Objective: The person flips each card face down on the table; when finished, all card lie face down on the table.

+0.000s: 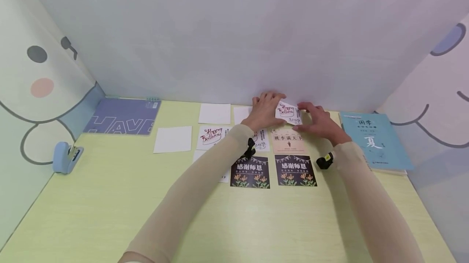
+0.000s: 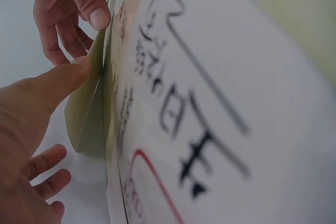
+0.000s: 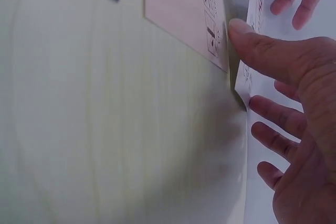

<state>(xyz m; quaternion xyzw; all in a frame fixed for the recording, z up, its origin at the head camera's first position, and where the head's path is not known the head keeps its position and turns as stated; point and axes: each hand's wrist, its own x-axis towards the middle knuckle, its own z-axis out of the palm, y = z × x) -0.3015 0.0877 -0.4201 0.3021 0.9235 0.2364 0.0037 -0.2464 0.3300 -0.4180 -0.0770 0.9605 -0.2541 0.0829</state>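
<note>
A white "Happy Birthday" card stands tilted near the back wall, between my two hands. My left hand holds its left side, the thumb low and the forefinger near the top. On its right side my right hand pinches it between thumb and fingers. In the left wrist view the card's yellowish underside shows, lifted off the table. The right wrist view shows its corner at my right fingertips. A pink card lies just in front, and another birthday card is partly hidden by my left forearm.
Two dark flowered cards form the front row. To the left lie blank white cards and a birthday card. A purple notebook and blue stapler are at far left, a blue book at right.
</note>
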